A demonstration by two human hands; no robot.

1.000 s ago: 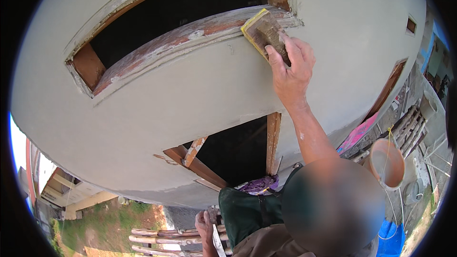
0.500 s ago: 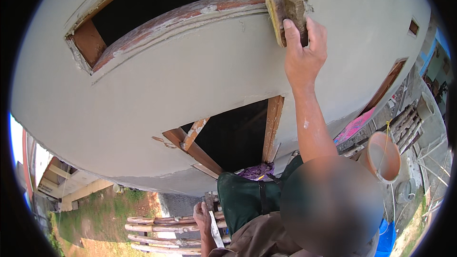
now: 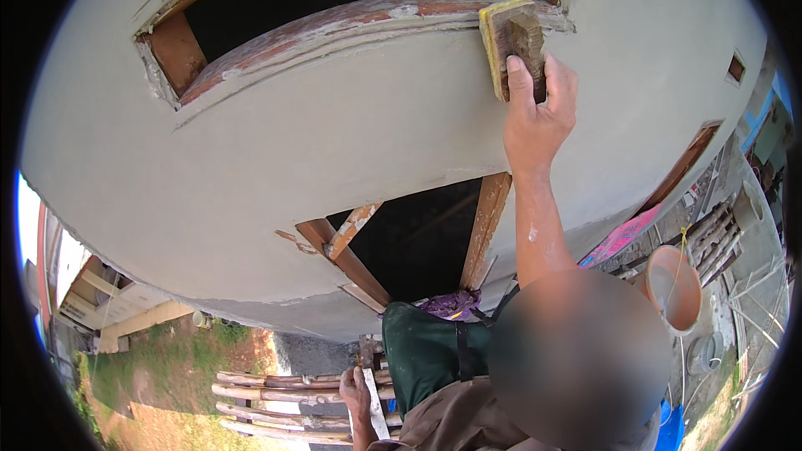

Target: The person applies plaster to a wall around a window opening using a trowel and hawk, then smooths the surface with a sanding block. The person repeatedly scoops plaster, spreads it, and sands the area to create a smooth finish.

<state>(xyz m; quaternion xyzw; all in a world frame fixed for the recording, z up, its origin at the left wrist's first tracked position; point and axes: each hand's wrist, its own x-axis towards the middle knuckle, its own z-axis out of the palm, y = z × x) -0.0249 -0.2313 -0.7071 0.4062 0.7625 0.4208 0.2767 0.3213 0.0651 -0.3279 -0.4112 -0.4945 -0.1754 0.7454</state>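
Observation:
My right hand is closed on the wooden grip of a sponge float with a yellow edge. The float stands against the grey plastered wall, just under the right end of the upper opening's sill. Low in the view, my left hand is curled round a flat pale strip, possibly a trowel blade. Its handle and most of the fingers' grip are hidden. That hand hangs beside my body, well away from the wall face.
Below the sill is a dark lower opening with wooden frame pieces. Scaffold poles run beneath my left hand. At the right hang an orange bucket and a cord; a grey pail stands lower. Grassy ground lies far below.
My right hand and the float have shifted slightly down from the sill's edge along the wall. The pale strip in my left hand has turned, showing a wider face.

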